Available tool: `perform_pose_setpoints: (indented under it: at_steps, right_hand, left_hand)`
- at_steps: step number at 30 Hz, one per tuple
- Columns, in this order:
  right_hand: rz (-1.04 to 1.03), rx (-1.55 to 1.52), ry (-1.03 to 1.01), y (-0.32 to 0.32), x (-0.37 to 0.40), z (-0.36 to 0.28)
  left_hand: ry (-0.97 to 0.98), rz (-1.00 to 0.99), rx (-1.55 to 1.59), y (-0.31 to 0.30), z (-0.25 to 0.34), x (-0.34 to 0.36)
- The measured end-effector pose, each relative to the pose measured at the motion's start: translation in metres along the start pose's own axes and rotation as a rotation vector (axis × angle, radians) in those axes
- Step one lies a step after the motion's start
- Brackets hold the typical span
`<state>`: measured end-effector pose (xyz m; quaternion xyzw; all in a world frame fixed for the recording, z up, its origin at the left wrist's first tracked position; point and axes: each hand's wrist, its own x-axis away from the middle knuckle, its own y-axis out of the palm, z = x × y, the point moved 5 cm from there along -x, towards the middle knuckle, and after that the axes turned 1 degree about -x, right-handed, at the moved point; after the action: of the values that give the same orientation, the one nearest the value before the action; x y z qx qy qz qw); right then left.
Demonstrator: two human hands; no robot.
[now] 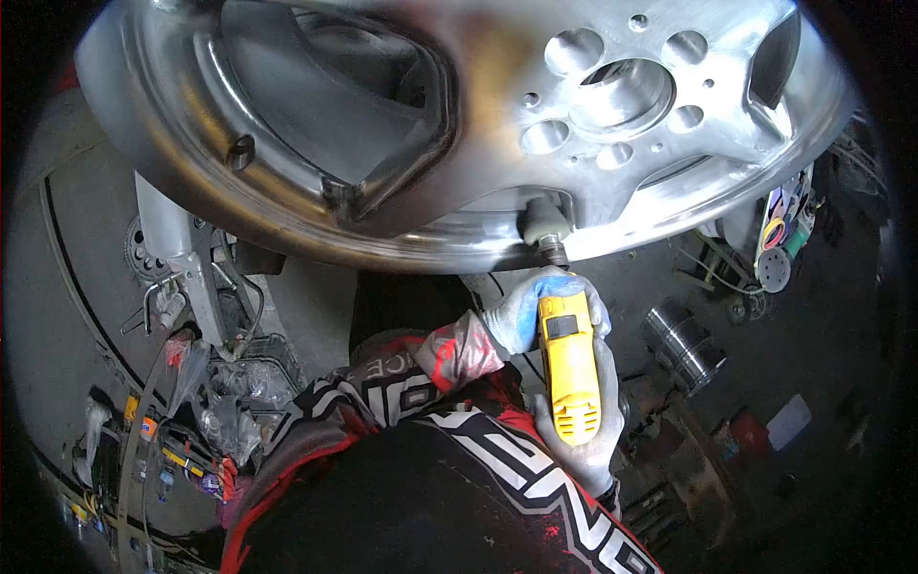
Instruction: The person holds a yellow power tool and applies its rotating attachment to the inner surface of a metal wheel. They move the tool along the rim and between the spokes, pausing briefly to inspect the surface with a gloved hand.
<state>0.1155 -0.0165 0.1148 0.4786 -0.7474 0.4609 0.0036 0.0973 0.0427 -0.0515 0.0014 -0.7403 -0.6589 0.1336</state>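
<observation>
A large silver alloy wheel (497,134) fills the upper part of the view, its spokes and bolt holes facing me. My left hand (528,311), in a grey and blue glove, is closed round the front of a yellow power tool (572,378). Farther back, my gloved right hand (601,421) wraps round the tool's body. The pale rounded head (545,220) at the tool's tip is at the wheel's lower rim, by a gap between spokes.
At the left are a metal stand (196,287), plastic bags (234,402) and scattered tools. On the right lie a shiny metal cylinder (684,346), a round disc (773,270) and a red item (749,432). A hose (81,297) curves along the left floor.
</observation>
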Motion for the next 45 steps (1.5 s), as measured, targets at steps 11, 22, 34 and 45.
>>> perform_pose_setpoints:
  at_steps: [11, 22, 34, 45]
  right_hand:
    - [-0.061, 0.02, -0.059, 0.009, -0.002, -0.01]
    - [0.022, 0.067, 0.005, 0.009, -0.001, -0.005]
    - [0.005, 0.034, -0.003, 0.018, 0.003, -0.006]
    - [-0.023, 0.005, -0.077, 0.019, 0.002, -0.008]
  left_hand:
    - [0.021, 0.026, 0.037, -0.002, 0.013, 0.019]
    - [-0.046, 0.017, 0.082, 0.0, 0.005, 0.006]
    - [-0.015, 0.005, 0.017, -0.01, 0.012, 0.022]
    - [-0.016, -0.016, -0.021, -0.012, 0.016, 0.032]
